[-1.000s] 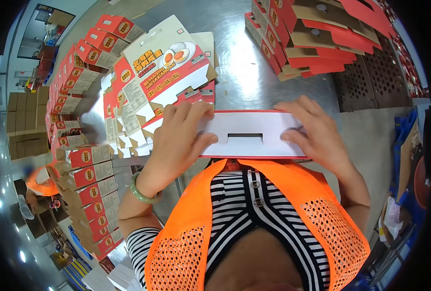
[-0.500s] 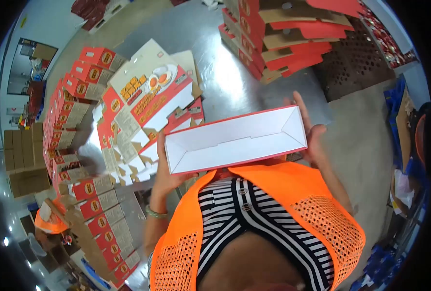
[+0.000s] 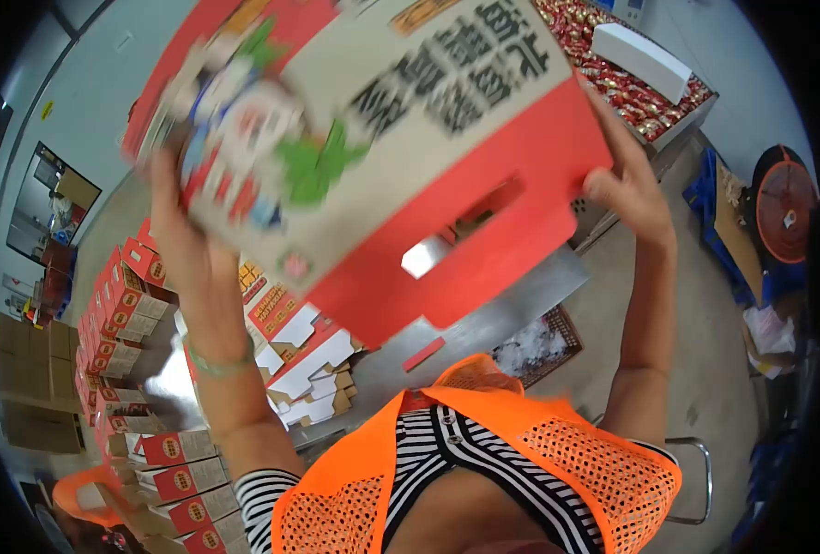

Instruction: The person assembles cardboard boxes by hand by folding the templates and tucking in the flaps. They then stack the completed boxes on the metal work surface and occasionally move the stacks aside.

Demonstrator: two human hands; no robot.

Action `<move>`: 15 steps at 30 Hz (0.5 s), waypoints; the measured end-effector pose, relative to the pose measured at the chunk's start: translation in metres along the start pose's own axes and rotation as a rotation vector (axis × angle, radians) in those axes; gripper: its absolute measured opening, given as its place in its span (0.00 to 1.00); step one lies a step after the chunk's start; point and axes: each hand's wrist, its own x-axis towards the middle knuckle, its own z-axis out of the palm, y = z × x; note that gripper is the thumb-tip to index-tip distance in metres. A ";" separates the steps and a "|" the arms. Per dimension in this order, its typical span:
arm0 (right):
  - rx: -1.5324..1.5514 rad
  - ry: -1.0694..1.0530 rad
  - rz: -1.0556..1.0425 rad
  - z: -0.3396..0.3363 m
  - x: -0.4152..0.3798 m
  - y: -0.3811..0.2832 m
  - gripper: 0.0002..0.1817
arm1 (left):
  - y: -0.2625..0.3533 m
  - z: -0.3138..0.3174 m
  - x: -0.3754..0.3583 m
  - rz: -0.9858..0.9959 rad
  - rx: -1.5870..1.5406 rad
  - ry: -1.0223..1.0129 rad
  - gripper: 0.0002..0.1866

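Note:
A red and beige printed carton (image 3: pixel 521 222) with a handle slot is raised high in front of me, blurred by motion and tilted. My left hand (image 3: pixel 188 226) grips its left side. At the opposite side, my right hand (image 3: pixel 632 185) holds the red edge, its thumb bent against the panel. Below the carton, flat carton blanks (image 3: pixel 304 360) lie in a pile on the metal table (image 3: pixel 382 369), partly hidden by my left arm. A small red strip (image 3: pixel 424 354) rests on the table beside them.
Rows of folded red cartons (image 3: pixel 119 314) stand at the left. A bin of red-wrapped packets (image 3: pixel 645 111) with a white box (image 3: pixel 641 60) on top is at the upper right. A person in an orange vest (image 3: pixel 91 499) is at lower left. Blue crates (image 3: pixel 705 203) stand right.
Both hands have raised the carton up and away from my body and turned it, so its printed side shows instead of its white opening. The stacked cartons behind are now hidden.

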 end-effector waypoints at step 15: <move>0.164 0.103 0.628 -0.152 0.115 0.175 0.40 | -0.207 0.091 0.154 0.223 0.633 -0.156 0.36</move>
